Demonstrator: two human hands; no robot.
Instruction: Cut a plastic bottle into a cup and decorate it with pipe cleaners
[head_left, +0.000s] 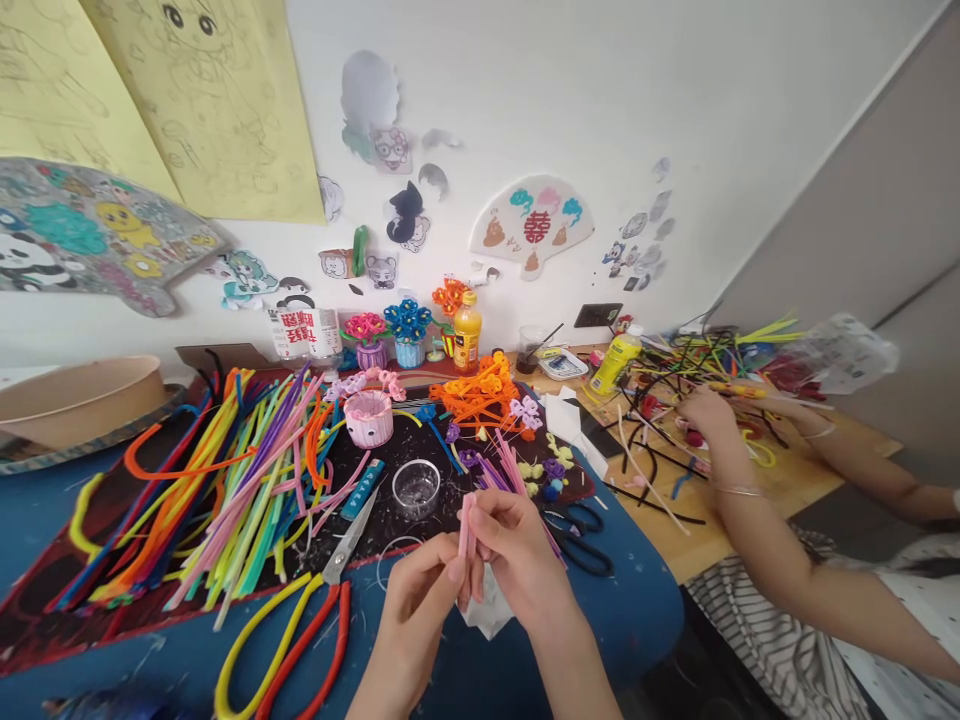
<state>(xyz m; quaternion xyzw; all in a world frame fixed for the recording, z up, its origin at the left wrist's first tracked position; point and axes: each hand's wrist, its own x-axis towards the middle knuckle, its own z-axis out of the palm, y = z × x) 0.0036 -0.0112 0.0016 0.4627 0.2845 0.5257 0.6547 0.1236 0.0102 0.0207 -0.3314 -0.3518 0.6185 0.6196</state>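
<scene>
Between my two hands, above the front of the blue table, is a short bundle of pink pipe cleaners (466,528) held upright. The thumb and fingers of my left hand (427,590) pinch it from the left. My right hand (517,555) pinches it from the right, near its upper part. A crumpled white tissue (489,605) lies beneath my hands. Just beyond them stands a clear round dish (416,488). To the left lie scissors (330,580) with yellow and red handles, their blades pointing away. Black-handled scissors (577,535) rest right of my right hand.
Many coloured pipe cleaners (225,480) spread over the left. A pink pot (369,418) with pipe-cleaner flowers and an orange pile (480,390) stand behind. Bottles (467,335) line the wall. At right, another person's hand (706,412) works over a wooden table (675,540).
</scene>
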